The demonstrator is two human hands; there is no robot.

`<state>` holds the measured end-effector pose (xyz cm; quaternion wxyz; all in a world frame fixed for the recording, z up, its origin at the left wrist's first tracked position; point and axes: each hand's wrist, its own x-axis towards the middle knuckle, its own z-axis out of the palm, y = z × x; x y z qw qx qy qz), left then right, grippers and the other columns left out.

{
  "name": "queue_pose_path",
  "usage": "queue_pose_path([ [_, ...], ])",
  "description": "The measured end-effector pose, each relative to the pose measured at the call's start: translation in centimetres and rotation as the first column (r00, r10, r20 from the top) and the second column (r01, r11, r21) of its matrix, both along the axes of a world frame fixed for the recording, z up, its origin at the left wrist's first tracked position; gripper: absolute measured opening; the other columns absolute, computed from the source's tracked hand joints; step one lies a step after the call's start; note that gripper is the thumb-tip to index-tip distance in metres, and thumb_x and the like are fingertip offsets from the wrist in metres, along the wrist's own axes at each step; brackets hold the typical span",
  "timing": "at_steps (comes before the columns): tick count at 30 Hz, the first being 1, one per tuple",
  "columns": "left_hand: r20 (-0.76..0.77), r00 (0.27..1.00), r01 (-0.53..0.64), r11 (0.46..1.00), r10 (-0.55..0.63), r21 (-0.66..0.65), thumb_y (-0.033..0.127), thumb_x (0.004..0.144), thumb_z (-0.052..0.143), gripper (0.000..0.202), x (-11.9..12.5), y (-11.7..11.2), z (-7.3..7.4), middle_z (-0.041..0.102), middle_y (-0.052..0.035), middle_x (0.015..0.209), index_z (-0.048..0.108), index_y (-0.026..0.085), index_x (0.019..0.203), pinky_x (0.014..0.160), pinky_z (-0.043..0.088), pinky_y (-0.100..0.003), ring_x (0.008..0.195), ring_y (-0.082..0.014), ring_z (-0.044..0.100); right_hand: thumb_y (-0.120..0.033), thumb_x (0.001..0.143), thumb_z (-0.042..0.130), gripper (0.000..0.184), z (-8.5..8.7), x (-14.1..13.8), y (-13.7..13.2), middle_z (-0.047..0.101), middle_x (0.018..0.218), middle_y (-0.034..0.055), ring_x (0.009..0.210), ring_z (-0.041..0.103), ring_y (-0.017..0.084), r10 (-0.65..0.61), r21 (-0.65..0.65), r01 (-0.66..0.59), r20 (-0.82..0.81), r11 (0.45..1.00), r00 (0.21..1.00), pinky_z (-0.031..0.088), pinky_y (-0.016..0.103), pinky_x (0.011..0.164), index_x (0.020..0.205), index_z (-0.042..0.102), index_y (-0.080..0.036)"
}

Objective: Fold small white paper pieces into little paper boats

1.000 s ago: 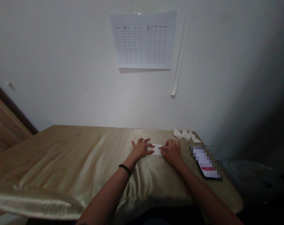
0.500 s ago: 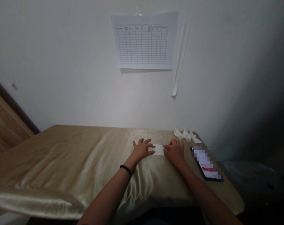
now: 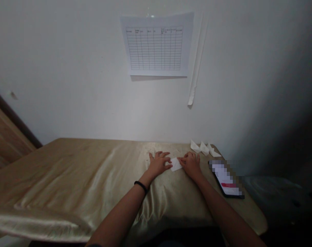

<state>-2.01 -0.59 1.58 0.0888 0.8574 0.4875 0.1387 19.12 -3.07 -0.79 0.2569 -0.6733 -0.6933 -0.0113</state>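
Note:
A small folded piece of white paper lies on the satin-covered table between my two hands. My left hand pinches its left edge with thumb and forefinger, the other fingers spread. On the opposite side, my right hand grips the paper's right edge, fingers bent over it. A diagonal crease or flap edge shows on the paper. Behind my right hand, several white folded paper boats stand in a row near the wall.
A phone with a lit, blurred screen lies right of my right hand. The table wears a wrinkled gold satin cloth. A printed chart and a paper strip hang on the wall. Wooden furniture stands at the left.
The paper has turned slightly, its right side tilting up and away. My hands have come a little closer together and still hold it.

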Motion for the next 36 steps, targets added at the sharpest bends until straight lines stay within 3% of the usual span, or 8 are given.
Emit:
queue_pose_path([
  [6, -0.022, 1.0, 0.019, 0.998, -0.021, -0.057, 0.052, 0.09, 0.065, 0.032, 0.0, 0.1, 0.1, 0.039, 0.0083, 0.16, 0.065, 0.053, 0.122, 0.107, 0.005, -0.084, 0.144, -0.0378, 0.03, -0.033, 0.088, 0.065, 0.016, -0.3, 0.2, -0.1, 0.062, 0.109, 0.0078, 0.108, 0.05, 0.025, 0.17, 0.111, -0.159, -0.093, 0.981, 0.981, 0.035, 0.042, 0.103, 0.094, 0.081, -0.032],
  [10, -0.028, 1.0, -0.006, 0.997, 0.004, -0.076, 0.059, 0.09, 0.061, 0.033, -0.1, 0.1, 0.0, 0.038, 0.0082, 0.16, 0.065, 0.055, 0.122, 0.106, 0.004, -0.085, 0.145, -0.04, 0.029, -0.029, 0.084, 0.071, 0.011, -0.4, 0.2, -0.3, 0.064, 0.108, 0.005, 0.109, 0.051, 0.023, 0.335, 0.121, -0.325, -0.068, 0.938, 0.94, 0.034, 0.039, 0.104, 0.085, 0.081, -0.033],
  [12, -0.032, 0.999, -0.017, 0.996, 0.015, -0.085, 0.06, 0.089, 0.061, 0.034, -0.1, 0.2, -0.1, 0.037, 0.0087, 0.16, 0.065, 0.056, 0.122, 0.106, 0.003, -0.085, 0.146, -0.0408, 0.027, -0.031, 0.083, 0.072, 0.008, -0.4, 0.2, -0.4, 0.065, 0.107, 0.0046, 0.109, 0.052, 0.022, 0.354, 0.098, -0.349, -0.037, 0.932, 0.934, 0.035, 0.039, 0.104, 0.084, 0.08, -0.033],
  [21, -0.049, 0.999, -0.019, 0.993, 0.013, -0.12, 0.061, 0.089, 0.059, 0.035, -0.1, 0.2, 0.3, 0.036, 0.0085, 0.161, 0.063, 0.058, 0.124, 0.104, 0.002, -0.086, 0.148, -0.043, 0.023, -0.039, 0.086, 0.068, 0.014, -0.1, 0.3, -0.2, 0.063, 0.099, 0.0054, 0.105, 0.052, 0.023, 0.197, 0.022, -0.196, -0.004, 0.98, 0.98, 0.028, 0.044, 0.108, 0.087, 0.081, -0.033],
  [31, -0.053, 0.998, -0.032, 0.991, 0.025, -0.131, 0.059, 0.09, 0.06, 0.036, 0.0, 0.2, 0.2, 0.036, 0.0087, 0.162, 0.062, 0.058, 0.126, 0.106, 0.002, -0.085, 0.149, -0.042, 0.022, -0.039, 0.09, 0.063, 0.019, 0.0, 0.6, 0.6, 0.059, 0.1, 0.0077, 0.107, 0.048, 0.028, 0.002, 0.055, -0.006, 0.07, 0.998, 0.998, 0.023, 0.055, 0.107, 0.098, 0.08, -0.034],
  [36, -0.049, 0.998, -0.039, 0.992, 0.034, -0.116, 0.06, 0.089, 0.06, 0.035, -0.1, 0.4, -0.1, 0.038, 0.007, 0.16, 0.062, 0.059, 0.124, 0.105, 0.003, -0.086, 0.148, -0.0422, 0.024, -0.037, 0.091, 0.061, 0.021, -0.2, 0.4, 0.6, 0.061, 0.101, 0.0093, 0.106, 0.048, 0.027, 0.047, 0.108, -0.054, 0.065, 0.993, 0.997, 0.024, 0.051, 0.108, 0.095, 0.08, -0.028],
])
